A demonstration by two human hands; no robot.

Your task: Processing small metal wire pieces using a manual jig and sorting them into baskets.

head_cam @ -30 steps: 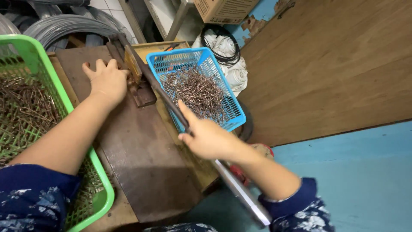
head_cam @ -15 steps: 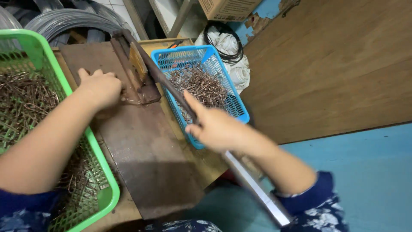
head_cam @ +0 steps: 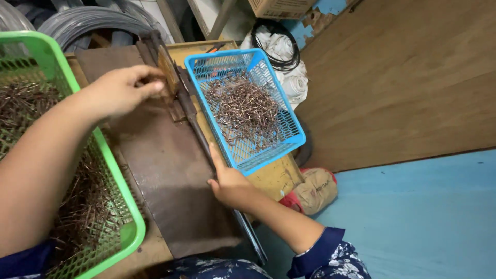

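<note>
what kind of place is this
Probably a small metalworking workshop, maybe home-based. A rusty steel plate carries a long lever bar, baskets of bent wire pieces sit either side (green basket, blue basket), and coils of wire lie behind.

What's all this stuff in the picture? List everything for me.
Blue basket: one, blue plastic mesh, right of the lever.
Bent wire pieces: a heap, brown, inside the blue basket.
Green basket: one, green mesh, far left, holding more brown wire.
Metal plate: one, rusty brown, between the baskets.
Lever bar: one, dark metal, along the plate's right edge.
Wire coils: grey, top left.
Black cable: one loop, on white cloth, top centre.
Sack: one, tan, on the blue floor.
Left hand: at the lever's far end.
Right hand: on the lever bar.
</note>
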